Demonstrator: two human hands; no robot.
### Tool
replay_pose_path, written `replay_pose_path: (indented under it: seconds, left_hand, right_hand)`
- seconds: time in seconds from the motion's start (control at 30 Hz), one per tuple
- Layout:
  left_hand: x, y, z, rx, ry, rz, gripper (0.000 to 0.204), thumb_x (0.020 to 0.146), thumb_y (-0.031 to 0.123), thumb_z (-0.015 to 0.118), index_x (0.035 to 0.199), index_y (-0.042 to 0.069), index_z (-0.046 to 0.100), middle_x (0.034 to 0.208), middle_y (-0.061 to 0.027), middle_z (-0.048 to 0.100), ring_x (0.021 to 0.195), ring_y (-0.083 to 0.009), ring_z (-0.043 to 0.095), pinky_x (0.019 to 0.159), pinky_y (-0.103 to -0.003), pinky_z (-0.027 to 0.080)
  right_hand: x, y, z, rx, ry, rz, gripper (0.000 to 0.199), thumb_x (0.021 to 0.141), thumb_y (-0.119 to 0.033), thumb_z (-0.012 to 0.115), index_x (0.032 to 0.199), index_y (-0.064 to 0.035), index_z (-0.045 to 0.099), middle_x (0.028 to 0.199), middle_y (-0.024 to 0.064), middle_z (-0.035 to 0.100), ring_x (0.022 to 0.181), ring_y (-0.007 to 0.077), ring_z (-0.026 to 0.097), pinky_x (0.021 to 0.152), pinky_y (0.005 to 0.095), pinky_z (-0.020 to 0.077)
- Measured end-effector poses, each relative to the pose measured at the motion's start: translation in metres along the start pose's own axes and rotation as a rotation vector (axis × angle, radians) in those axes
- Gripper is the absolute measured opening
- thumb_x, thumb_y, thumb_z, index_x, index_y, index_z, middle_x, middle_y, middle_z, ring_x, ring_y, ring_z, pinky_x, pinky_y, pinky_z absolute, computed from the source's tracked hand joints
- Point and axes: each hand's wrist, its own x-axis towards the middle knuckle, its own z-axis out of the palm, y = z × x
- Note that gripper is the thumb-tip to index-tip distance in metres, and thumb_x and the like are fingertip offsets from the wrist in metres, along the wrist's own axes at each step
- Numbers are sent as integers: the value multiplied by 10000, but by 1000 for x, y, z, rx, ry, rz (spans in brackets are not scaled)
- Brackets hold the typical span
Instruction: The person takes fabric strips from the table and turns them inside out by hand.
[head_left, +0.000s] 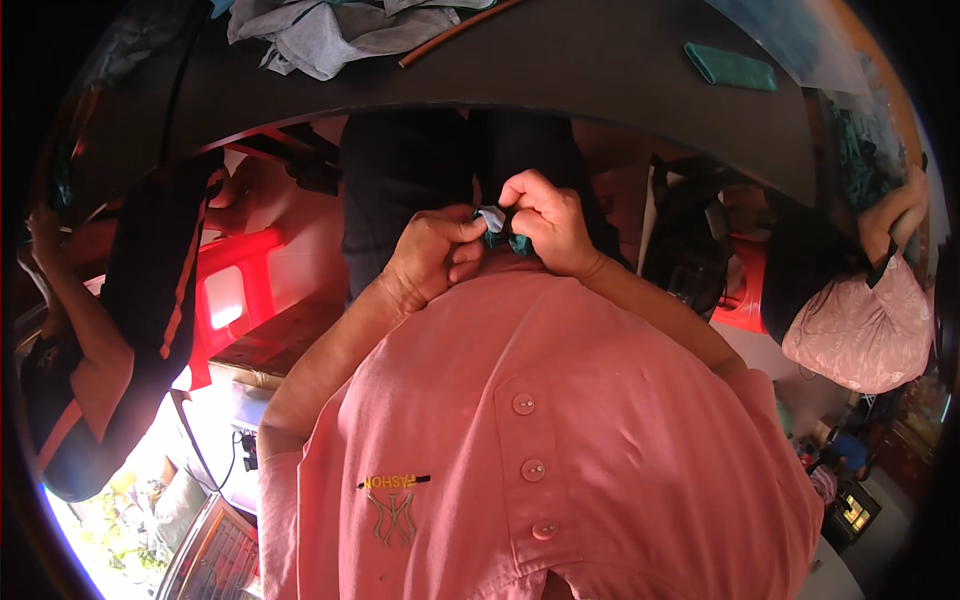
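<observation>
My left hand (pixel 432 252) and my right hand (pixel 556 226) meet over my lap, just below the table's near edge. Between their fingertips is a small bunched piece of fabric (pixel 491 219), light grey-blue with dark teal parts. The left thumb and fingers pinch its grey side. On the other side, my right hand has its fingers curled in, with a bit of teal cloth (pixel 520 244) showing beneath them. The fingers cover much of the piece, so its full shape cannot be made out.
On the dark table (pixel 600 70) lie crumpled grey cloth (pixel 325 35), a thin brown stick (pixel 455 35) and a folded teal cloth (pixel 730 67). Red plastic stools (pixel 238 280) stand at both sides. One person sits at the left (pixel 100 340), another at the right (pixel 860 320).
</observation>
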Motion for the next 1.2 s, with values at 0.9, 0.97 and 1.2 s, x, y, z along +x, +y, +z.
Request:
replay_pose_path:
  seconds: [0.9, 0.97, 1.2]
  left_hand:
    - [4, 3, 21, 215, 250, 439, 249, 766, 34, 758, 935, 33, 575, 696, -41, 610, 543, -127, 557, 497, -250, 431]
    - [6, 5, 25, 223, 303, 543, 249, 756, 17, 746, 935, 29, 572, 705, -41, 621, 555, -118, 569, 501, -244, 440]
    - [-13, 9, 32, 88, 387, 505, 239, 824, 92, 688, 1033, 19, 599, 878, -91, 659, 703, -170, 633, 588, -265, 480]
  right_hand:
    - [8, -16, -14, 394, -95, 307, 146, 753, -14, 594, 898, -12, 578, 739, 17, 619, 703, 74, 542, 671, 235, 432]
    - [9, -25, -15, 295, -164, 244, 120, 773, 5, 592, 889, -10, 566, 729, 26, 613, 677, 67, 545, 630, 233, 434]
    - [13, -44, -18, 262, -184, 129, 124, 811, 7, 586, 930, -21, 563, 756, 1, 601, 720, 58, 523, 667, 223, 417]
